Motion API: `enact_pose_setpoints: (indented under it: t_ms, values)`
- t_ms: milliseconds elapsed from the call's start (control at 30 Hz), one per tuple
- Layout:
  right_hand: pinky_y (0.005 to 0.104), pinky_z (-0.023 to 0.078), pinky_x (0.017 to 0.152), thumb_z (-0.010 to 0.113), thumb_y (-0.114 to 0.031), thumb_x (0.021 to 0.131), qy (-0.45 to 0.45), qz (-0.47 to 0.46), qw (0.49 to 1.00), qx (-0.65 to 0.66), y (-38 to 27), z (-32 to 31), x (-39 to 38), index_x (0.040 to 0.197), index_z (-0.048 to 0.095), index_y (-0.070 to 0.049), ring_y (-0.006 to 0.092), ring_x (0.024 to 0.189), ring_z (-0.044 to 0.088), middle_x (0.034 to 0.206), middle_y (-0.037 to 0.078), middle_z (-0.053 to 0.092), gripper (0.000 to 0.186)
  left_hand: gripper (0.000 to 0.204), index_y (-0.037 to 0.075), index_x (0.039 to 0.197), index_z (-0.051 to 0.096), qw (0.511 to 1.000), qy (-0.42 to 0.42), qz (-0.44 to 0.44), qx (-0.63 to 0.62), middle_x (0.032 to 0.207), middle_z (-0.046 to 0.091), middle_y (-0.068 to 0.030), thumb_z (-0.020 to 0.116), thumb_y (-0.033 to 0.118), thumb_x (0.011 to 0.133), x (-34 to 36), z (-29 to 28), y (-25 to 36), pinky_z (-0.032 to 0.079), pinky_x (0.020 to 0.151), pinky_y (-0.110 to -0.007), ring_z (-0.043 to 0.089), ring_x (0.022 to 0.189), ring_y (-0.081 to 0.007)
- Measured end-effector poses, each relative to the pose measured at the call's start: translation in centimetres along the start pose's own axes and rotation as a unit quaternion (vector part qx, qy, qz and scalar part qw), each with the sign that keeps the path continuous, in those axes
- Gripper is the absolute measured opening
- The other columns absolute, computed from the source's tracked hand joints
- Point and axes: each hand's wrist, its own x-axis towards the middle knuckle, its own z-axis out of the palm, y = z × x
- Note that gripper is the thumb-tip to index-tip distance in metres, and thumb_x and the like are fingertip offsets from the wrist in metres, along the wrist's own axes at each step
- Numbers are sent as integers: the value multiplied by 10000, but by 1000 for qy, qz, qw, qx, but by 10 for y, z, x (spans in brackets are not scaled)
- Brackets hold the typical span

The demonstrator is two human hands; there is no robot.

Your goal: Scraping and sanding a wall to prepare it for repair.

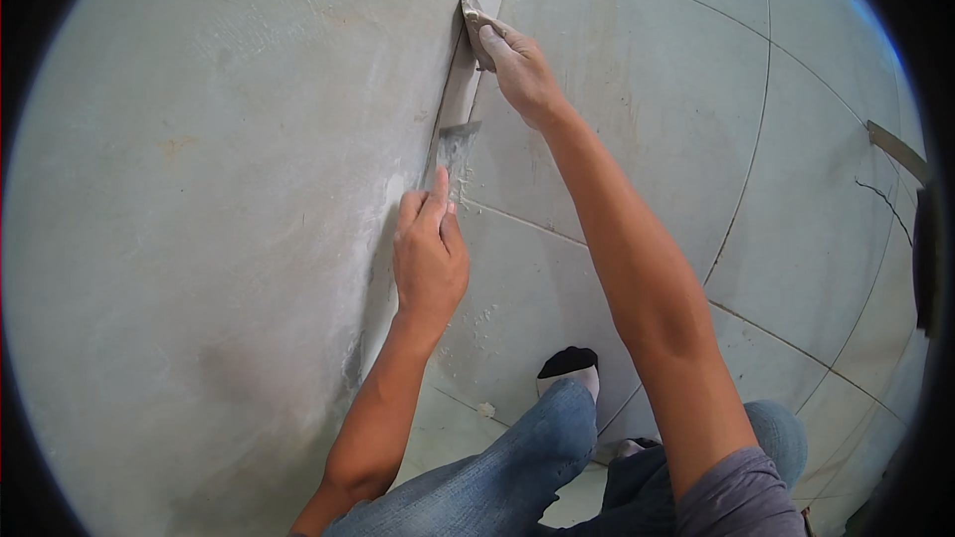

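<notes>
My left hand [431, 254] is closed round a putty knife [459, 142], its index finger stretched along the tool. The thin metal blade, smeared with pale putty, lies at the foot of the wall over the skirting strip [461, 89]; the handle is hidden in my hand. Farther up the strip, my right hand [522, 70] grips a flat, putty-coated piece [478, 32], thumb on top. This piece sits against the skirting where wall and floor meet; whether it is a second blade or a board I cannot tell.
A grey plastered wall [229, 139] rises on the left. Pale floor tiles [676, 119] spread to the right, with putty crumbs [482, 318] near the wall. My foot [570, 366] is close below my hands. A curved strip [898, 151] and a thin dark wire [887, 204] lie at far right.
</notes>
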Motion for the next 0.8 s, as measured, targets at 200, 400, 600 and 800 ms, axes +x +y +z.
enact_pose_setpoints:
  t_ms: [200, 400, 600, 800]
  values:
    - [259, 405, 809, 430, -270, 1031, -31, -24, 999, 8, 4, -9, 1, 1241, 577, 15, 90, 860, 472, 972, -15, 569, 383, 468, 33, 1365, 517, 998, 22, 40, 52, 975, 541, -140, 541, 20, 898, 9, 14, -8, 487, 747, -400, 589, 874, -308]
    - [265, 409, 791, 427, -260, 1035, -20, 7, 1000, -10, 5, -9, -3, 1205, 590, 13, 84, 839, 461, 942, -22, 554, 361, 469, 27, 1361, 511, 995, 16, 37, 93, 1016, 543, -147, 546, 27, 893, 11, 16, -7, 492, 748, -418, 593, 899, -332]
    - [284, 427, 838, 428, -249, 1033, 0, -11, 999, 36, 9, -2, -4, 1251, 565, 34, 100, 875, 494, 987, -2, 573, 382, 460, 18, 1362, 502, 995, 9, 44, 85, 979, 527, -157, 530, 32, 903, 6, 5, -12, 484, 749, -424, 576, 868, -345]
    - [269, 408, 833, 431, -251, 1034, 0, -3, 1000, 27, 22, -2, -7, 1203, 585, 19, 88, 855, 467, 949, -18, 552, 354, 436, 15, 1345, 517, 998, -38, 5, 57, 941, 526, -163, 514, 28, 909, -38, -9, -18, 471, 740, -426, 570, 843, -353]
